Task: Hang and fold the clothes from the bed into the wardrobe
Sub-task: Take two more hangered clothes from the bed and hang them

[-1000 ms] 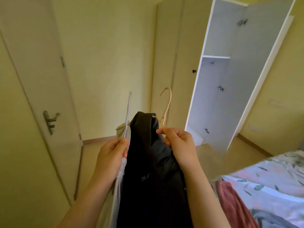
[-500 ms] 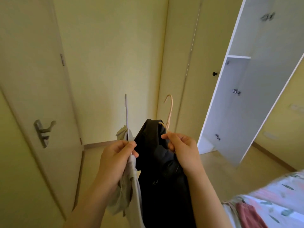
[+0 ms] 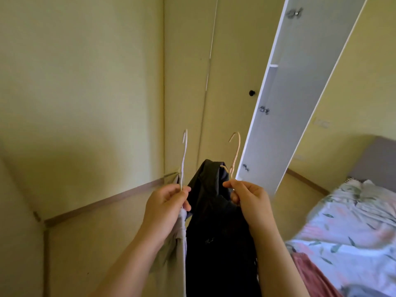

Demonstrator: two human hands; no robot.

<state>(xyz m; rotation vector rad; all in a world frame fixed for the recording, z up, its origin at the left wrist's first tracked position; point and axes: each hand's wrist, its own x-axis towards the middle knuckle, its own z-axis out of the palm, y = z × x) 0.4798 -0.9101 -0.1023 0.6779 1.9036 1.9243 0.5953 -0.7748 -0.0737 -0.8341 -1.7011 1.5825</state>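
My left hand (image 3: 166, 207) pinches the neck of a white hanger (image 3: 184, 153) that carries a pale grey garment (image 3: 177, 251). My right hand (image 3: 249, 200) pinches the neck of a beige hanger (image 3: 235, 151) carrying a black garment (image 3: 216, 228). Both hang in front of me at chest height, side by side. The wardrobe (image 3: 227, 82) stands ahead, its white door (image 3: 300, 88) swung open on the right. The inside of the wardrobe is hidden behind that door.
The bed (image 3: 351, 228) with a floral sheet lies at the right, with a pink cloth (image 3: 310, 273) and a bluish-grey cloth (image 3: 360, 291) on it. A yellow wall (image 3: 85, 93) and skirting board fill the left. A grey headboard (image 3: 377, 159) stands at the far right.
My view has swung right and closer to the wardrobe; the room door at the left has left the frame. Both hands keep their hold on the hangers.
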